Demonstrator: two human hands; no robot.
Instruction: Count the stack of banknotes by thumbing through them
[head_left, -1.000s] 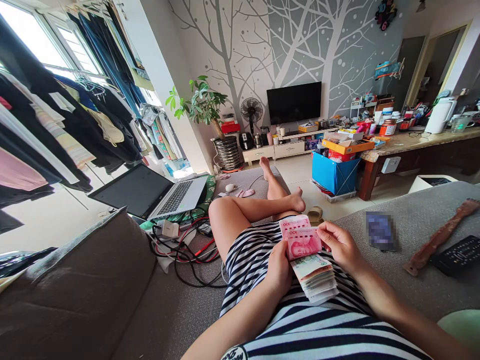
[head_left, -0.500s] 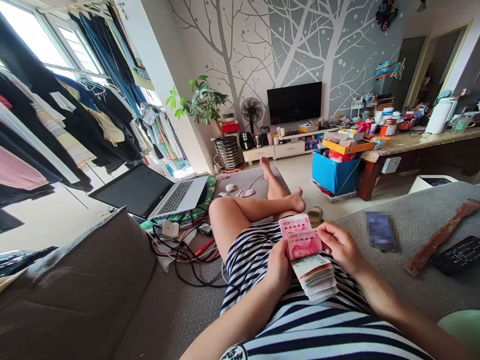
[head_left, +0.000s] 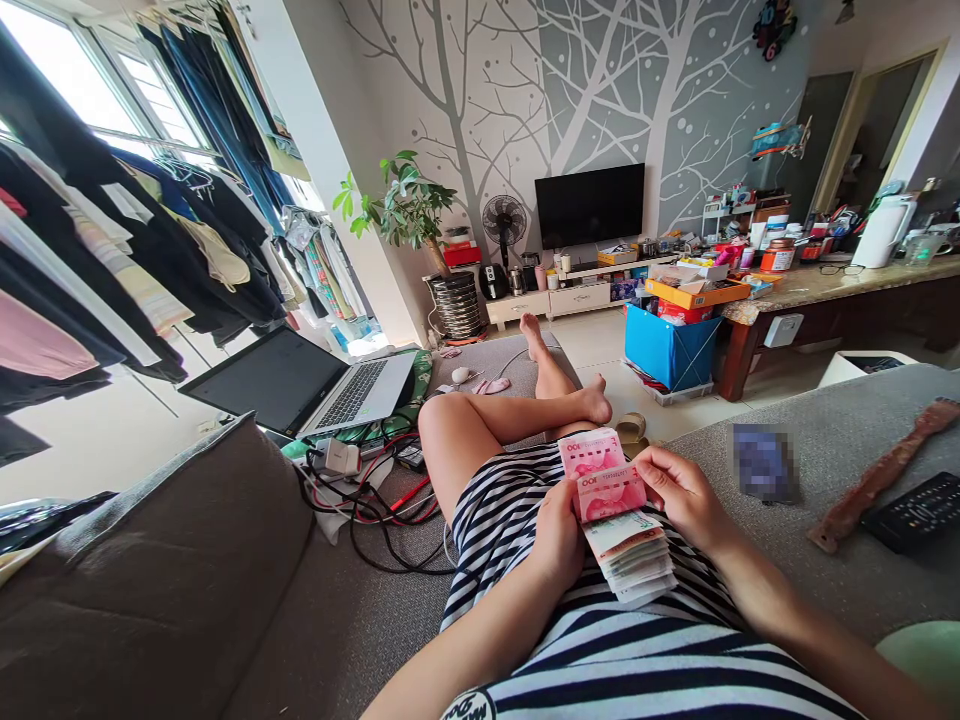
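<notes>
Over my lap, my left hand is closed around the left side of a wad of banknotes. The notes are pink and marked 100. My right hand pinches the right edge of a pink note that is folded toward me across the wad. Below it, the lower part of the wad fans out in brown, green and white edges. The striped clothing lies beneath the hands. My left fingers are partly hidden behind the notes.
An open laptop and tangled cables lie to the left on the sofa. To the right are a blurred blue item, a brown stick-like thing and a black remote. A blue box stands beyond.
The top pink note has tipped a little, so its portrait shows less clearly. Both hands stay in nearly the same place.
</notes>
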